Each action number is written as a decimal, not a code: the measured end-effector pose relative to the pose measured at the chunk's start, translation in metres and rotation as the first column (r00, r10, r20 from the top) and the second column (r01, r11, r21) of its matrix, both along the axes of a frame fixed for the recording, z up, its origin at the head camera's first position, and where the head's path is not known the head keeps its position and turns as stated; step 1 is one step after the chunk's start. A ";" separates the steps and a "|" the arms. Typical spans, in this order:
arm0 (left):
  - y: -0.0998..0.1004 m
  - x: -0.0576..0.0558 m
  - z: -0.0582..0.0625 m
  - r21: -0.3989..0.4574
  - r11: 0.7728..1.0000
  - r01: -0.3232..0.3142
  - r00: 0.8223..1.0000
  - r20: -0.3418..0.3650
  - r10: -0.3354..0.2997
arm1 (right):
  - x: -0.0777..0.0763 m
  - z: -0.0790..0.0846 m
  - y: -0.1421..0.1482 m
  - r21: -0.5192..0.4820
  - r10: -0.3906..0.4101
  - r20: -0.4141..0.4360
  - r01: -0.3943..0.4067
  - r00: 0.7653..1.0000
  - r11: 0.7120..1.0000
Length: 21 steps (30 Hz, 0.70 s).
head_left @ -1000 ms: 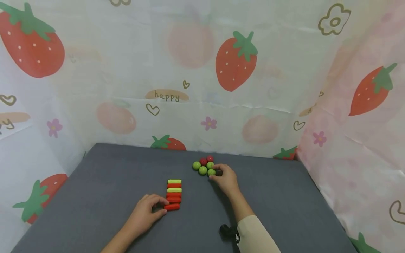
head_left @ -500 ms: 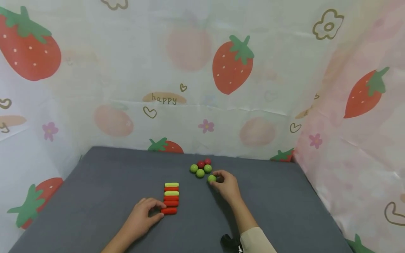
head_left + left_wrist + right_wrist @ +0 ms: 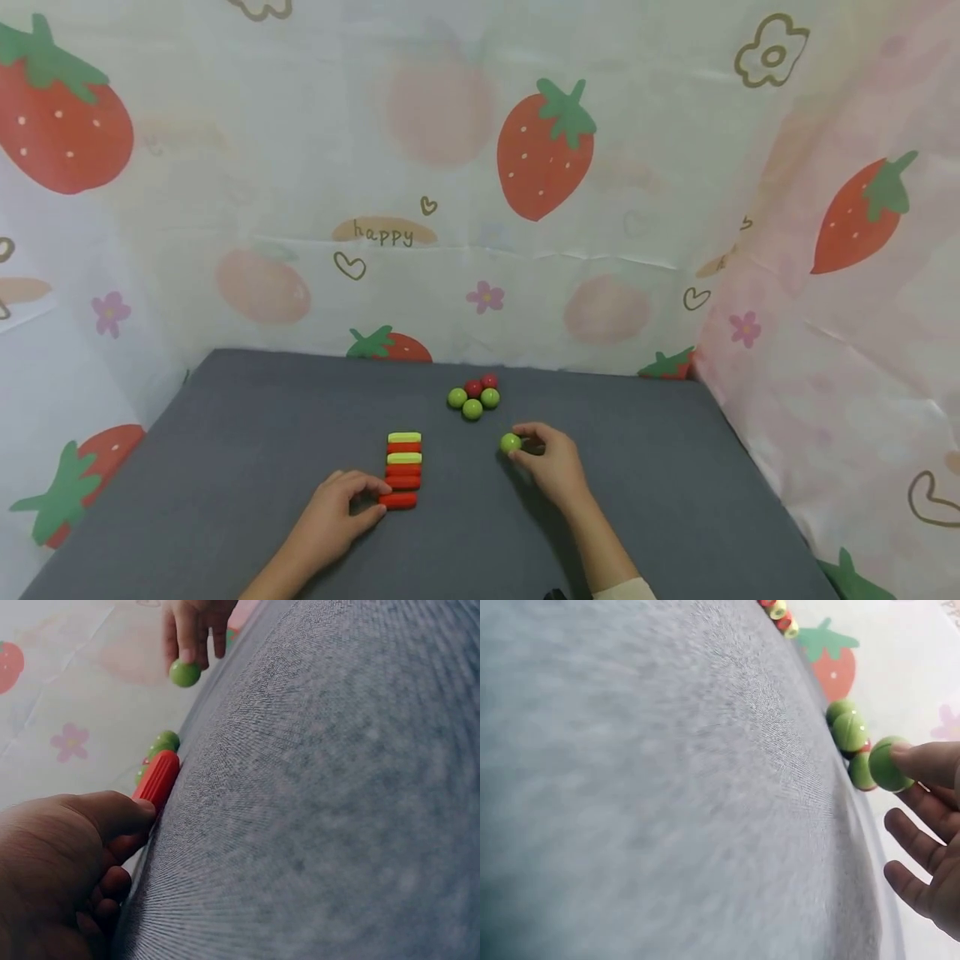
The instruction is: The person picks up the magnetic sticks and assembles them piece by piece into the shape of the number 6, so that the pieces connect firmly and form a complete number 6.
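Between thumb and fingertips my right hand (image 3: 557, 471) pinches a green ball (image 3: 510, 443), which the right wrist view shows held by the thumb and a finger. At the near end of a column of short sticks, my left hand (image 3: 333, 515) pinches the left end of a red stick (image 3: 400, 501); its ribbed side shows in the left wrist view. Just beyond it lie more red sticks (image 3: 402, 482) and two yellow sticks (image 3: 404, 458), stacked side by side. A small group of green balls (image 3: 472, 409) and two red balls (image 3: 472, 388) sits farther back.
A dark grey cloth (image 3: 300, 400) covers the table. Strawberry-print curtains (image 3: 420, 283) stand behind it and along both sides. A dark object (image 3: 555, 594) beside the right sleeve (image 3: 626, 590) is cut off at the bottom edge.
My right hand has taken one green ball from the group and moved it toward me and slightly right. My left hand stays on the red stick. The view has shifted a little.
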<state>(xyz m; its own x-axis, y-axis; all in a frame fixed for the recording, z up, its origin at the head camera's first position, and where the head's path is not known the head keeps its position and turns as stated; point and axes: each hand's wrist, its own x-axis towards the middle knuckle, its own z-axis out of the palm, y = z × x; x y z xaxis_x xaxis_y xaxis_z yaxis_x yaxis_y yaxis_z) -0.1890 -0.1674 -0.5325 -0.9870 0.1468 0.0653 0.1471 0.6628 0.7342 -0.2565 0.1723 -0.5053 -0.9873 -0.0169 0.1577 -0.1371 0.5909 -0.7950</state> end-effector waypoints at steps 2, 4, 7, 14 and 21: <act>0.000 0.001 0.000 0.007 1.000 0.003 1.000 -0.005 -0.003 | 0.005 0.000 0.003 0.000 0.010 0.004 -0.010 1.000 1.000; 0.000 0.002 0.000 0.011 1.000 0.002 1.000 -0.013 -0.002 | 0.008 -0.002 0.005 -0.007 0.018 0.007 -0.018 1.000 1.000; 0.001 0.001 0.000 0.018 1.000 0.000 1.000 -0.023 0.000 | 0.013 -0.004 0.009 -0.018 0.033 0.014 -0.033 0.999 0.999; 0.003 0.000 0.002 0.032 0.999 -0.021 1.000 -0.012 0.022 | 0.017 -0.007 0.011 -0.030 0.061 0.041 -0.059 0.997 0.998; 0.005 0.002 0.011 0.058 0.997 -0.051 0.999 0.023 0.049 | 0.017 -0.013 0.011 -0.029 0.076 0.066 -0.074 0.995 0.997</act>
<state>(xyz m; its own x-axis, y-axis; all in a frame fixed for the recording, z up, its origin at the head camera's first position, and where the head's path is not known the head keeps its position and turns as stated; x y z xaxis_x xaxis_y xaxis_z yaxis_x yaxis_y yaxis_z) -0.1869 -0.1621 -0.5218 -0.9943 0.0939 0.0506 0.0984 0.6248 0.7745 -0.2398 0.1836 -0.5180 -0.9918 -0.0878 0.0923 -0.1258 0.5595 -0.8192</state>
